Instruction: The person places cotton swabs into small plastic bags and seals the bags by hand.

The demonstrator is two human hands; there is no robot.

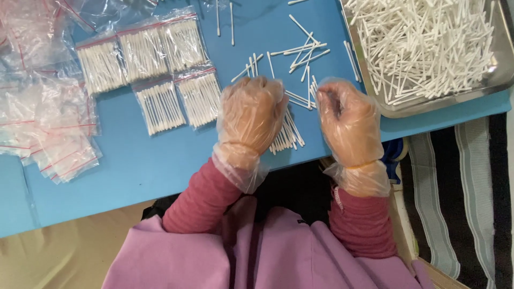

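At the far left of the blue table (160, 160) lies a loose heap of empty clear bags (48, 123) with red seal strips. Just to the right of it, five filled bags of cotton swabs (155, 69) lie flat, three in the far row and two nearer, touching each other at the edges. Next comes the left hand (250, 115), in a thin clear plastic glove; its fingers are curled into a loose fist and it holds a bundle of cotton swabs (286, 136), whose ends stick out from under the hand on its right and near side, resting on the table. The right hand (348, 120), also gloved, is just beside it, with fingers bent inward; it seems to pinch a few swabs at the fingertips, but I cannot tell this surely. Beyond both hands, loose swabs (300, 53) are scattered on the table. At the far right stands a metal tray (500, 80) full of many white swabs in a pile, its near corner close to the right hand.
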